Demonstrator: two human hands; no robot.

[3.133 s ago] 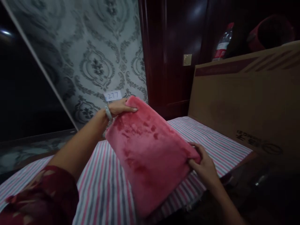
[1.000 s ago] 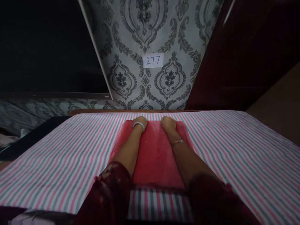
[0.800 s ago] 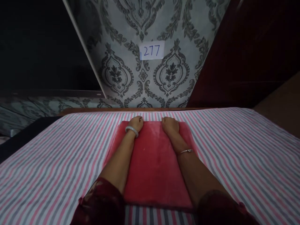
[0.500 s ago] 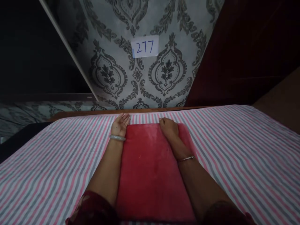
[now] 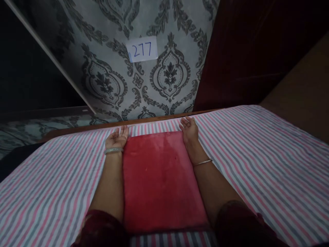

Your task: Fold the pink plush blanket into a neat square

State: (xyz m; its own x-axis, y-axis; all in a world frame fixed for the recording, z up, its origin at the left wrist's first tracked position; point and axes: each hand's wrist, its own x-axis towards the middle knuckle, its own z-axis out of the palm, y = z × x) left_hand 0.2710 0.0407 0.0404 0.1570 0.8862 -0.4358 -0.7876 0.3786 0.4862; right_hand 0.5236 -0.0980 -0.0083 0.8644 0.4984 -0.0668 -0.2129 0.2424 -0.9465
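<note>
Near edge: folded red plush cloth (image 5: 161, 181) lies flat on the striped surface (image 5: 257, 164), squared up, its top smooth with only faint marks in the nap. I judge the folding and laying-down done; what is left looks like a last straightening at most. My forearms run along both long sides. Farther out, left hand (image 5: 117, 139) and right hand (image 5: 189, 129) rest with fingers spread and loose at the cloth's far corners, gripping nothing. Beyond, a paper label (image 5: 142, 49) reading 277 sits on patterned wallpaper (image 5: 102, 82).

striped sheet (image 5: 257, 151) | patterned wallpaper (image 5: 108, 75) | paper label "277" (image 5: 142, 49)
</note>
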